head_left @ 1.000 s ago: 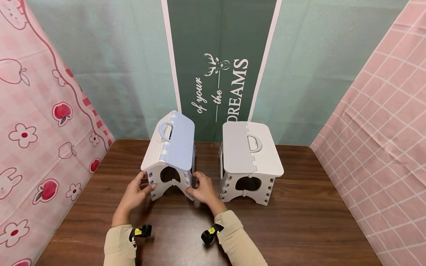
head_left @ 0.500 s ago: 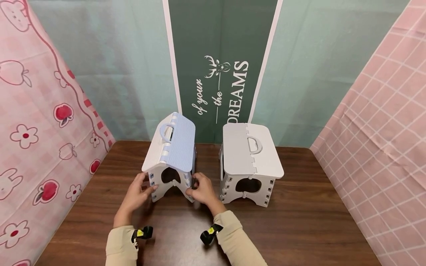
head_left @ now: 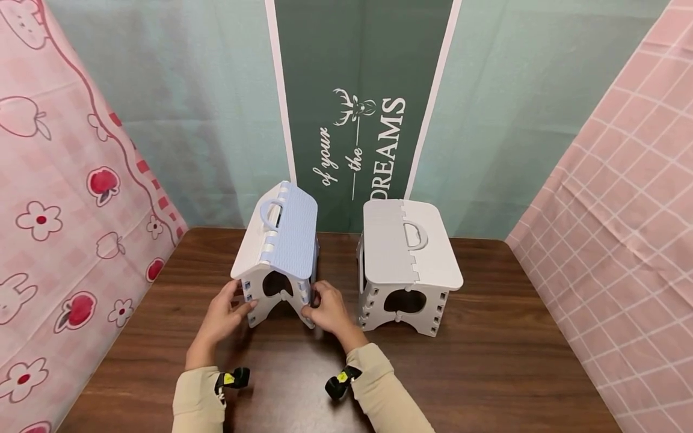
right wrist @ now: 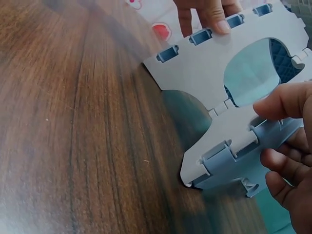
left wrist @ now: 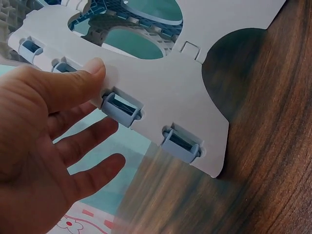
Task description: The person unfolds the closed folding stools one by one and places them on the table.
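Observation:
A blue and white folding stool [head_left: 295,234] stands on the table at left centre, its top raised in a ridge like a roof and its front panel [left wrist: 141,78] bent at the middle hinge. My left hand [head_left: 222,313] holds the left front edge, thumb [left wrist: 92,70] on the white panel and fingers beside the edge. On the right front edge my right hand [head_left: 331,308] grips the stool, thumb [right wrist: 278,102] against the panel and fingers [right wrist: 280,168] around the blue side. A loop handle [head_left: 267,215] sticks up from the ridge. The stool's back is hidden.
A grey and white folding stool [head_left: 411,240] stands to the right, its top flat, with a gap between the two. Behind the wooden table [head_left: 503,361] hangs a green cloth [head_left: 487,120]. Pink cloths flank the left and right sides.

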`<action>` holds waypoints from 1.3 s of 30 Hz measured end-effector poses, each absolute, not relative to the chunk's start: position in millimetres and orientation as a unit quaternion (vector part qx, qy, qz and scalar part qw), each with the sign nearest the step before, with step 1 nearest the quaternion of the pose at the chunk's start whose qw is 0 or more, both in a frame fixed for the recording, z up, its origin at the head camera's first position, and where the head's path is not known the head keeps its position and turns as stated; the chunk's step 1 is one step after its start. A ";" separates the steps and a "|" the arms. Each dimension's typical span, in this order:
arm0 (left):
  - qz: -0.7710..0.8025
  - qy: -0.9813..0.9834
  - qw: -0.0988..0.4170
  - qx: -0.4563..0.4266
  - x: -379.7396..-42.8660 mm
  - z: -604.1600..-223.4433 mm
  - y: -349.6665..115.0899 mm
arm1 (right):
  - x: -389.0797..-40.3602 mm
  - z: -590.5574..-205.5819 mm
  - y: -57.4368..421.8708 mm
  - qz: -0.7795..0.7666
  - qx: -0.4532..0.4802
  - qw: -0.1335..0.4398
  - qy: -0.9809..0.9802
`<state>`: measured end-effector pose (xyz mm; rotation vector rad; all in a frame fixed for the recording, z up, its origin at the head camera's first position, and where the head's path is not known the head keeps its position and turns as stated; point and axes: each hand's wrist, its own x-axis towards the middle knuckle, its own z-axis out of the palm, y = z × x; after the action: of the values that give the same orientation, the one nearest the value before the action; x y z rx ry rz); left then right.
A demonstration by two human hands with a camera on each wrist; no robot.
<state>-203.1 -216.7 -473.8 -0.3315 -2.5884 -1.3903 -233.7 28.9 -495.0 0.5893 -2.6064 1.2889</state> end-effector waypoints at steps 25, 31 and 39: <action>-0.483 -0.866 0.085 -0.096 -195.3 -443.2 -213.6 | -228.8 -477.7 38.7 0.457 0.208 0.053 -0.863; -0.482 -0.863 0.105 -0.110 -190.7 -430.2 -215.5 | -227.7 -463.2 40.9 0.476 0.200 0.065 -0.854; -0.486 -0.856 0.143 -0.102 -190.3 -420.4 -216.5 | -225.7 -446.0 41.8 0.491 0.208 0.091 -0.841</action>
<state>-190.3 -216.5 -420.4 -0.2952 -2.4701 -1.4015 -225.7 41.8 -446.0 0.6189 -2.4993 1.4592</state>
